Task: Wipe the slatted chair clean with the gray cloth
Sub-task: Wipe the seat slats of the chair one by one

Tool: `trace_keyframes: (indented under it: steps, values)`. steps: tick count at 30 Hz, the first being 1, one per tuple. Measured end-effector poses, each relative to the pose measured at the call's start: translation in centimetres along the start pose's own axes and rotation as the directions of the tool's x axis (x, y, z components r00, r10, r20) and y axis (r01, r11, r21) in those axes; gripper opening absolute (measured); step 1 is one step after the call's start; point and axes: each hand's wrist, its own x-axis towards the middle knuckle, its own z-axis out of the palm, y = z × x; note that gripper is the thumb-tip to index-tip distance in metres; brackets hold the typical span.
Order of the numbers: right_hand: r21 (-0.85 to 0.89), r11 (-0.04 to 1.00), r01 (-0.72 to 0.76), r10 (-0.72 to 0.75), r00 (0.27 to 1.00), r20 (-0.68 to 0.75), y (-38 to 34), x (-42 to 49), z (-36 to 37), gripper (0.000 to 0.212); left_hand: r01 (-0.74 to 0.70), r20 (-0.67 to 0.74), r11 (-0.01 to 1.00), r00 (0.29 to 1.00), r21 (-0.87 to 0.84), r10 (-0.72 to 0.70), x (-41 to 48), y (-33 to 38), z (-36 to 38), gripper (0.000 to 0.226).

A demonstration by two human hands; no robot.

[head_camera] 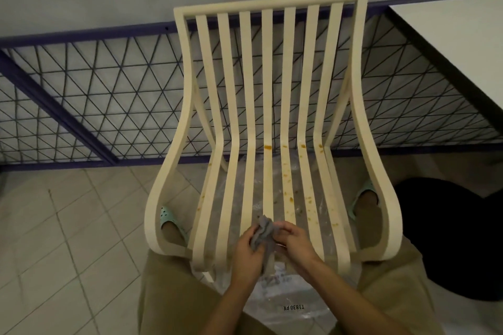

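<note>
- Gray cloth (263, 231) sits bunched at chair (188, 90) front, pinched by left hand (246, 253) and right hand (295, 242).
- Stains (268, 147) lie at 1 o'clock from cloth, along slats (267, 62) running 12–6; right hand nearer.

I have one view only, head-worn and wide-angle, facing forward and steeply down, close above the slatted chair (268, 117).
</note>
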Motion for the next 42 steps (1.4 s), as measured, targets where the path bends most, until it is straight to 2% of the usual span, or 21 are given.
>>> trace_keyframes:
  steps: [3, 5, 6, 8, 11, 12, 14, 15, 18, 20, 24, 26, 29, 30, 33, 34, 37, 39, 40, 42]
  values:
    - [-0.179, 0.984, 0.007, -0.02, 0.997, -0.073, -0.4, 0.6, -2.4, 0.009, -0.126, -0.005, 0.988, 0.992, 0.086, 0.127, 0.9, -0.3, -0.6, 0.042]
    - [-0.438, 0.898, 0.038, -0.11, 0.984, -0.142, -0.6, 1.1, -4.0, 0.011, -0.198, -0.003, 0.962, 0.979, 0.189, 0.202, 1.5, -0.8, -0.6, 0.048]
    - [-0.572, 0.819, 0.034, -0.142, 0.979, -0.146, -0.8, 1.1, -4.4, 0.011, -0.227, 0.02, 0.928, 0.973, 0.294, 0.231, 2.1, -1.4, -0.6, 0.052]
    - [-0.749, 0.662, 0.01, -0.163, 0.978, -0.131, -0.9, 1.1, -4.9, 0.01, -0.22, 0.111, 0.853, 0.976, 0.473, 0.19, 2.5, -2.5, 0.0, 0.058]
    - [-0.855, 0.518, -0.028, -0.158, 0.979, -0.128, -0.2, 1.7, -4.4, 0.009, -0.198, 0.221, 0.783, 0.972, 0.59, 0.08, 2.1, -3.5, 1.5, 0.066]
    - [-0.84, 0.54, -0.058, -0.135, 0.979, -0.154, 0.2, 2.2, -4.2, 0.01, -0.187, 0.222, 0.767, 0.973, 0.613, 0.06, 1.9, -3.7, 2.0, 0.073]
    - [-0.749, 0.652, -0.115, -0.047, 0.98, -0.192, 1.0, 3.1, -3.6, 0.016, -0.156, 0.203, 0.76, 0.979, 0.631, 0.032, 1.9, -3.9, 2.4, 0.091]
    - [-0.68, 0.72, -0.14, -0.01, 0.977, -0.212, 1.4, 3.5, -3.4, 0.019, -0.133, 0.194, 0.779, 0.981, 0.613, 0.016, 2.0, -3.9, 2.5, 0.09]
    - [-0.496, 0.857, -0.142, 0.021, 0.97, -0.241, 2.1, 4.3, -2.6, 0.023, -0.112, 0.152, 0.819, 0.988, 0.563, 0.031, 2.7, -3.3, 2.5, 0.059]
    - [-0.377, 0.914, -0.147, 0.052, 0.967, -0.251, 2.8, 4.9, -2.1, 0.028, -0.082, 0.121, 0.817, 0.992, 0.571, 0.015, 3.2, -3.2, 2.7, 0.052]
    - [-0.185, 0.969, -0.165, 0.101, 0.945, -0.311, 7.1, 8.7, -2.5, 0.069, 0.045, 0.092, 0.81, 0.988, 0.584, -0.122, 4.3, -3.9, 3.4, 0.061]
    - [-0.194, 0.971, -0.138, 0.06, 0.93, -0.363, 8.6, 9.6, -2.8, 0.08, 0.113, 0.075, 0.795, 0.978, 0.596, -0.195, 5.0, -4.1, 3.7, 0.059]
    - [-0.203, 0.974, -0.105, 0.006, 0.899, -0.438, 7.5, 7.8, -1.8, 0.104, 0.146, 0.056, 0.778, 0.972, 0.611, -0.227, 5.7, -4.3, 4.4, 0.061]
    - [-0.2, 0.976, -0.089, -0.005, 0.904, -0.427, 6.3, 6.6, -1.2, 0.094, 0.152, 0.044, 0.778, 0.973, 0.61, -0.225, 5.8, -4.3, 4.7, 0.061]
    - [-0.252, 0.965, -0.067, -0.049, 0.903, -0.427, 4.7, 5.0, -0.4, 0.036, 0.172, 0.001, 0.786, 0.977, 0.594, -0.215, 6.3, -4.1, 5.1, 0.059]
    - [-0.28, 0.958, -0.065, -0.068, 0.896, -0.439, 4.7, 5.0, -0.3, 0.028, 0.186, -0.018, 0.797, 0.976, 0.575, -0.216, 6.5, -4.1, 5.3, 0.057]
    - [-0.317, 0.947, -0.057, -0.1, 0.884, -0.457, 4.8, 5.0, 0.0, 0.024, 0.211, -0.064, 0.833, 0.976, 0.511, -0.208, 7.9, -3.8, 5.6, 0.049]
    - [-0.266, 0.961, -0.076, -0.058, 0.885, -0.462, 4.7, 5.3, 0.0, 0.025, 0.216, -0.08, 0.854, 0.976, 0.473, -0.202, 9.2, -4.0, 5.8, 0.044]
    - [-0.235, 0.966, -0.106, -0.014, 0.89, -0.456, 4.9, 5.8, -0.2, 0.031, 0.222, -0.082, 0.858, 0.975, 0.463, -0.208, 9.8, -4.1, 5.9, 0.043]
    - [-0.192, 0.957, -0.216, 0.112, 0.89, -0.442, 4.8, 6.9, -0.6, 0.061, 0.238, -0.09, 0.856, 0.971, 0.46, -0.221, 10.8, -4.2, 6.1, 0.042]
